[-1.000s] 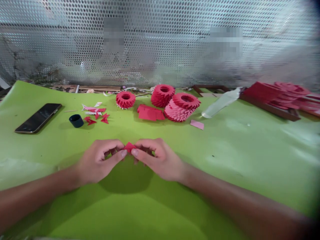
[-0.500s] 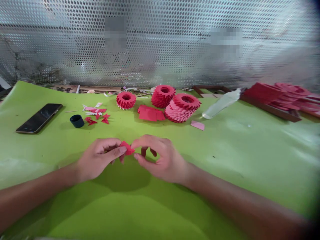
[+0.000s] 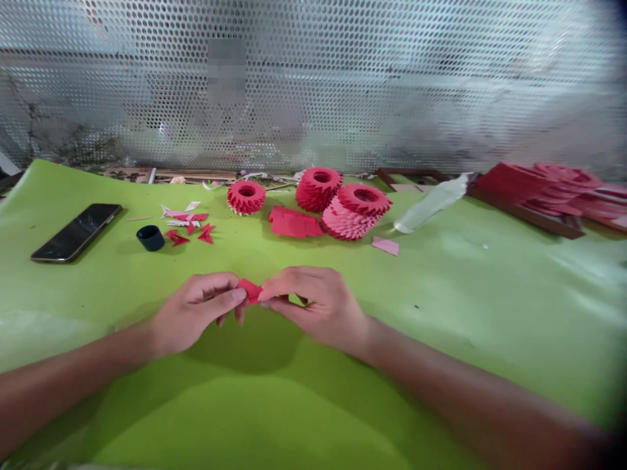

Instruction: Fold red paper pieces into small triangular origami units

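Note:
A small piece of folded red paper [image 3: 251, 290] is held up between my two hands over the green table cover [image 3: 235, 418]. My left hand [image 3: 196, 310] pinches its left end between thumb and fingers. At the right end, the thumb and index finger of my right hand [image 3: 318, 303] close on the paper's edge. Beyond my hands lie several folded red paper pieces [image 3: 206, 234], with pink and white ones [image 3: 183, 215] behind them. A stack of flat red paper slips [image 3: 294, 223] rests farther right.
Three ring-shaped paper stacks stand at the back: a small red one [image 3: 246, 198], a red one [image 3: 318, 189] and a pink-and-red one [image 3: 357, 212]. Around them are a phone [image 3: 77, 232], a dark cup-like ring [image 3: 150, 238], a pink slip [image 3: 385, 245], a translucent bottle [image 3: 431, 203] and a paper-filled tray [image 3: 529, 215].
The thumb and index finger of my right hand have come together on the right end of the red paper. My left hand keeps its pinch almost in place.

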Motion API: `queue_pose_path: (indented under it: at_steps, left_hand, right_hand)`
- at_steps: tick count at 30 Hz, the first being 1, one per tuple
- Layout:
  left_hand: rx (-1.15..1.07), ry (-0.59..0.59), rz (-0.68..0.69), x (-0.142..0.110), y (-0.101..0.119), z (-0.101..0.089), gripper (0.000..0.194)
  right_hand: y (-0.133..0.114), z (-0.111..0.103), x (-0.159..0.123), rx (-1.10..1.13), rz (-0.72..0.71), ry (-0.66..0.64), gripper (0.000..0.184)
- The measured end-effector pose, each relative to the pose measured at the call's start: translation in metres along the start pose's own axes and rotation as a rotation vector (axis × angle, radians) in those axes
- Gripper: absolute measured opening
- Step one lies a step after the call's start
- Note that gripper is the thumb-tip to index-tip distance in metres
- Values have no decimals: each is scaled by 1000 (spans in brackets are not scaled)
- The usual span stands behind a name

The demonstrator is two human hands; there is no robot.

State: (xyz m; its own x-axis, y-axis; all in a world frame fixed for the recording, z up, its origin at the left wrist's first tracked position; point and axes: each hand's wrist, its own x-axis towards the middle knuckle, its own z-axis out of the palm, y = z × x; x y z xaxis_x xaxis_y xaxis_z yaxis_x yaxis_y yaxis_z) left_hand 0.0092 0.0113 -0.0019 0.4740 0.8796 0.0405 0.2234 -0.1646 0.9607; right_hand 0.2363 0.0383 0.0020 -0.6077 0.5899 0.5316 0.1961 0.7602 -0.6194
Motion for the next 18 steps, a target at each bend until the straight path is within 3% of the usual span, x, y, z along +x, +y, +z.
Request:
queue_pose_path:
  at_steps: [5,10,18]
  left_hand:
    - [74,-12,12,0,-3,0,33]
    - [242,36,18,-2,-4,1,38]
    - [325,67,-20,0,2,5,34]
  right_hand:
    - [-4,-1,2,158,222,50,10]
    - [-6,3,4,267,425,99,25]
    - [-5,12,3,318,457,178,29]
